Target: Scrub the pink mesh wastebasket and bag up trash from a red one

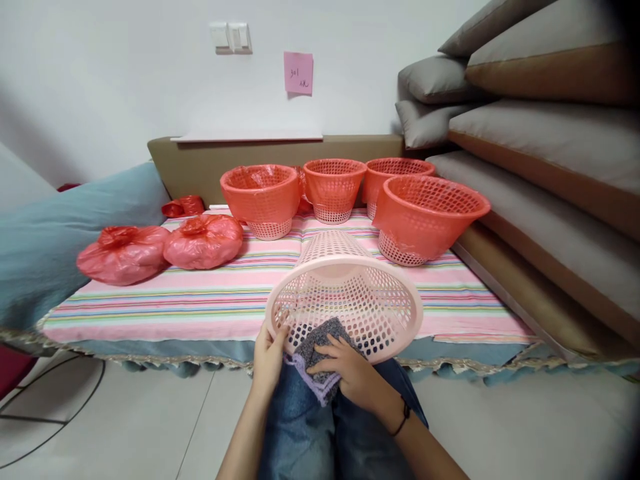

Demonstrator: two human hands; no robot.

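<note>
The basket is pale pink plastic, a flaring round tub whose walls are pierced by rows of small openings, with a smooth, solid band at the rim. The cloth is soft, grey and flecked, folded into a pad, with a fuzzy lilac border along its near edge.

The basket is tipped onto its side at the front of the striped sheet, just above the person's jeans. Its wide mouth faces the person and slightly upward; the narrower base points away, toward the wall. The long axis runs from near to far, veering a little left at the far end.

The left hand grasps the left side of the rim, thumb up against it. The right hand grasps the cloth from above, fingers apart and bent, holding it against the lower part of the mouth. A thin dark band circles the right wrist.

Beyond stand four tubs covered in thin, glossy red plastic, bare lattice showing below. To the left sit two rounded, crinkled red bundles, side by side. Thick, matt grey cushions with brown sides are stacked at the right.
</note>
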